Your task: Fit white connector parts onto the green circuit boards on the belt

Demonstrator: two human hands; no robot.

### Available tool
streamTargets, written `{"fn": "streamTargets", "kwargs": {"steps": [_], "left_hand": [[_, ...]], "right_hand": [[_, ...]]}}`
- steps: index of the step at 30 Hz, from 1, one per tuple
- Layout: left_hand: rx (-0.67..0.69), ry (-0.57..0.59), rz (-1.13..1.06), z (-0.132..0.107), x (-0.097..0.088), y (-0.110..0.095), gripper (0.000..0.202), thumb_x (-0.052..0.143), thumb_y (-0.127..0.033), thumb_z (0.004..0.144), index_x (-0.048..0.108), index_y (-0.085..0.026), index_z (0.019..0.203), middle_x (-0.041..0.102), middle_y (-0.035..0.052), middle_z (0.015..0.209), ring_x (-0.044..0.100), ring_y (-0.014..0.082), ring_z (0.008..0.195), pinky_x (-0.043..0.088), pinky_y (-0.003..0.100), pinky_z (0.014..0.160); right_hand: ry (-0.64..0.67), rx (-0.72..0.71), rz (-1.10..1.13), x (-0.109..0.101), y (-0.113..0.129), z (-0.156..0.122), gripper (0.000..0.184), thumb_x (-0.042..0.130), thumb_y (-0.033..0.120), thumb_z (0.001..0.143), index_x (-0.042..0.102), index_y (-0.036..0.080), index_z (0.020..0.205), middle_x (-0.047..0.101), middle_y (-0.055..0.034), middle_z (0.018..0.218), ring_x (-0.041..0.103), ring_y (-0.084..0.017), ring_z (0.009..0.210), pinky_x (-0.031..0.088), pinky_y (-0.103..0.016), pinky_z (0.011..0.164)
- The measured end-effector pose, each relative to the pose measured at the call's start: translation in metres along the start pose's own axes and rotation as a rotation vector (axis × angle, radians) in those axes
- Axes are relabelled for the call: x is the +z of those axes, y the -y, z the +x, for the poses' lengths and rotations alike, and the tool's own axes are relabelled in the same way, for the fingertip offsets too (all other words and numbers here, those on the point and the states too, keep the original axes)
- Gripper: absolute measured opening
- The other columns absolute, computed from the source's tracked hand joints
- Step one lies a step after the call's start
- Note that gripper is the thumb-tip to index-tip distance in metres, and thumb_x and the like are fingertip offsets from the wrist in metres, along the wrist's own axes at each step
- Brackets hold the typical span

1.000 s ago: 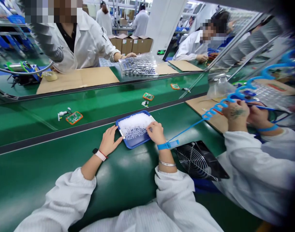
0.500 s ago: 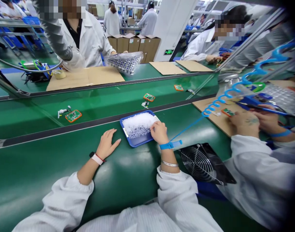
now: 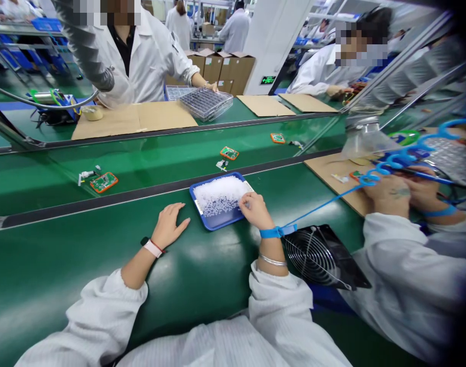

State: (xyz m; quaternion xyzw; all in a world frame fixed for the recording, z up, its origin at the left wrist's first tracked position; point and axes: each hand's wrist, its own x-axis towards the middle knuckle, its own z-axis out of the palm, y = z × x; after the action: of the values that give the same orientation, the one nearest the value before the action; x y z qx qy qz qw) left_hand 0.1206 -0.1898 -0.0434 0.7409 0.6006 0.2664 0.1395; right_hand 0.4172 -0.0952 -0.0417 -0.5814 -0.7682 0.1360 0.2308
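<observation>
A blue plastic tray [image 3: 214, 224] sits on the green bench mat right in front of me, heaped with small white granules [image 3: 219, 196]. My right hand [image 3: 256, 210] rests at the tray's right edge with curled fingers in the granules, and a blue wrist strap [image 3: 278, 232] circles that wrist. Whether those fingers pinch anything is hidden. My left hand [image 3: 171, 225] lies flat on the green mat with its fingers spread, just left of the tray and apart from it. It holds nothing.
Green circuit boards [image 3: 103, 182] lie on the belt beyond the tray. A caged fan [image 3: 313, 257] sits right of my right arm. A co-worker's hands [image 3: 393, 191] work at the right over cardboard, near a blue coiled cord. Across the belt, a person's hand rests on a clear parts tray [image 3: 206, 103].
My left hand has moved off the tray's edge onto the mat. My right hand has shifted slightly right. The clear parts tray across the belt now lies lower, on the far bench.
</observation>
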Motion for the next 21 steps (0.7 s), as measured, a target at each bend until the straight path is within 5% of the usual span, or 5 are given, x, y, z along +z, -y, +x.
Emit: {"fn": "streamTargets", "kwargs": {"steps": [6, 21], "left_hand": [[0.003, 0.018, 0.006, 0.000, -0.001, -0.001, 0.043, 0.050, -0.041, 0.087, 0.047, -0.018, 0.123, 0.054, 0.0109, 0.126, 0.046, 0.0264, 0.119, 0.037, 0.044, 0.100], [0.013, 0.022, 0.028, 0.001, -0.001, -0.001, 0.043, 0.049, -0.042, 0.087, 0.048, -0.018, 0.122, 0.054, 0.0109, 0.126, 0.046, 0.0261, 0.119, 0.036, 0.044, 0.100]], "right_hand": [[0.112, -0.073, 0.023, 0.001, 0.005, -0.005, 0.013, 0.054, 0.019, 0.076, 0.060, 0.019, 0.064, 0.060, -0.0068, 0.092, 0.050, -0.022, 0.089, 0.037, -0.037, 0.081], [0.083, -0.091, 0.014, -0.003, -0.001, -0.006, 0.015, 0.051, 0.014, 0.073, 0.065, 0.019, 0.077, 0.061, -0.0073, 0.090, 0.051, -0.023, 0.091, 0.036, -0.038, 0.083]]}}
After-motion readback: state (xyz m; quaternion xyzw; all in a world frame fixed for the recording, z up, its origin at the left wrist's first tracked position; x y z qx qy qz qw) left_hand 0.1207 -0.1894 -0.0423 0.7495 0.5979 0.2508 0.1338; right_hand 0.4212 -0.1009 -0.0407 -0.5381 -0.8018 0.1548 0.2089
